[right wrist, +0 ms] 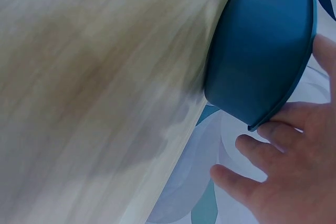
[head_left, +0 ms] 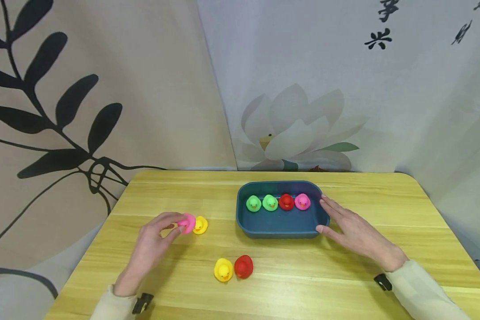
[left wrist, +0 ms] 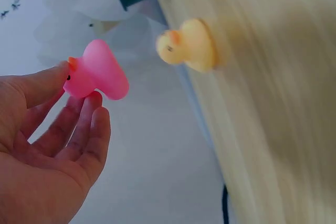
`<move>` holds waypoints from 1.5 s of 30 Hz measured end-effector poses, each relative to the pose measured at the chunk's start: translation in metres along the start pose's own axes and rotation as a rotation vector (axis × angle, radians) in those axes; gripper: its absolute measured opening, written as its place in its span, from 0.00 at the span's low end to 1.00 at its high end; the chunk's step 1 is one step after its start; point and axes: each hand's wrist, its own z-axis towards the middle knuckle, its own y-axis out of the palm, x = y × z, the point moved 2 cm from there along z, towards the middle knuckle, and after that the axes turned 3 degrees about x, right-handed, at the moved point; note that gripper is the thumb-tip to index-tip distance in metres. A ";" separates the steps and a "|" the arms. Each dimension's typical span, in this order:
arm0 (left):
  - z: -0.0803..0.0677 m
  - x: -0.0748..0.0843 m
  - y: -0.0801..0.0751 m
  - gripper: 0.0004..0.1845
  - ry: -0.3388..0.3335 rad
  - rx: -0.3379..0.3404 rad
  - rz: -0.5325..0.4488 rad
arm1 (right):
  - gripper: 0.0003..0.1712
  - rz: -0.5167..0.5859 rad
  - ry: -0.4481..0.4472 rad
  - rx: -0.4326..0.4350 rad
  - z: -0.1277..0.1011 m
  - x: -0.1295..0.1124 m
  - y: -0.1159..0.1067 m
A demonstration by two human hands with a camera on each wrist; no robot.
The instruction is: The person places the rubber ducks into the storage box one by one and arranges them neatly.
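Our left hand (head_left: 150, 244) pinches a pink duck (head_left: 189, 223) between thumb and fingers, at about nine o'clock from the blue tray (head_left: 282, 226); the left wrist view shows the thumb by the duck's bill and a gap between it and the yellow duck (head_left: 201, 225) that sits on the desk (head_left: 316, 284) just beside it, at three o'clock in the head view. Our right hand (head_left: 358, 231) grips nothing: its fingers lie extended, with thumb and fingertips touching the tray's rim at its three o'clock end. Inside the tray, along its twelve o'clock side, we have four ducks in a row; running from nine towards three o'clock they are a first green duck (head_left: 254, 204), a second green duck (head_left: 270, 203), a red duck (head_left: 286, 202) and another pink duck (head_left: 302, 202). Between seven and eight o'clock from the tray, a second yellow duck (head_left: 223, 270) and a second red duck (head_left: 243, 266) sit side by side on the desk. At twelve o'clock, beyond the desk, we face a cloth (head_left: 164, 89) printed with dark leaves and a pale flower.
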 end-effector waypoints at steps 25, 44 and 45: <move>0.061 0.070 0.058 0.16 0.055 -0.158 -0.234 | 0.50 0.030 0.037 -0.019 -0.001 0.001 0.001; 0.071 0.061 0.124 0.16 0.180 -0.348 -0.123 | 0.48 0.043 0.043 -0.021 -0.001 0.000 0.001; 0.071 0.061 0.126 0.15 0.201 -0.358 -0.098 | 0.48 0.043 0.044 -0.022 -0.001 0.000 0.001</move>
